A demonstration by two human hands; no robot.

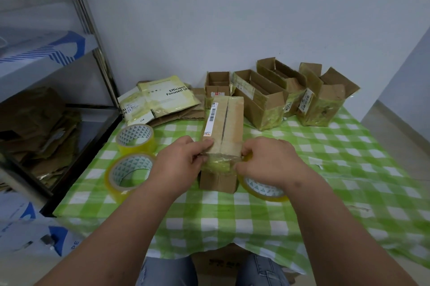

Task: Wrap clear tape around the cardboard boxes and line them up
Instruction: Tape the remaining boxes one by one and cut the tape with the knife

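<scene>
Wrapping tape over the near end of the closed cardboard box [222, 127] mid-surface: left hand [183, 160] fingers pinching its edge, right hand [267, 164] gripping the tape roll [260, 189]. Probably needing a pull around next.

Matt brown cardboard box [223, 122] with glossy clear tape [218, 162] crinkled round it, sitting on a checked cloth tablecloth [325, 169].

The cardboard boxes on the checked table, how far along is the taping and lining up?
Done: nothing clearly; four boxes at the back stand open. In hand: the left hand steadies the closed box while the right hand pulls the tape roll around its near end. Left: finishing this wrap, taping the open ones, lining all up.
</scene>
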